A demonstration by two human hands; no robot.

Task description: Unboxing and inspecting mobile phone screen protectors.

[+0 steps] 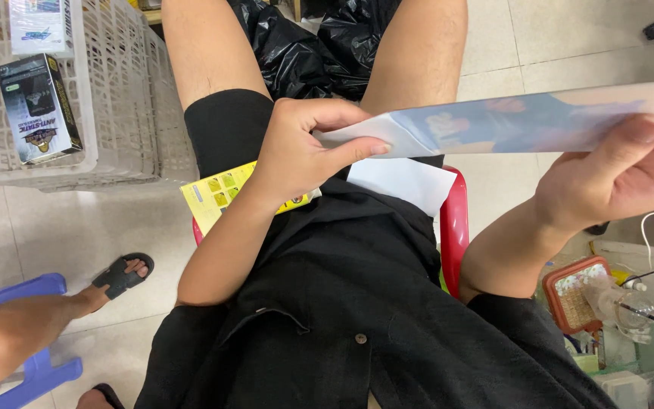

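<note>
Across the upper right of the frame, the person holds a long flat blue-and-white package (524, 121). The left hand (304, 151) pinches its white end; the right hand (622, 178) grips the other end. A yellow card (213, 197) lies on the lap. A black box (39, 106) sits in a white basket (126, 98), upper left.

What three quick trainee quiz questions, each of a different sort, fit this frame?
1. True or false: both hands hold the long flat package.
2. Which lies on the lap under the left hand? A) yellow card B) scissors C) cup
3. Fill in: the small boxes sit in a white ___.

Key: 1 true, with the right hand at its other end; 2 A; 3 basket.
</note>
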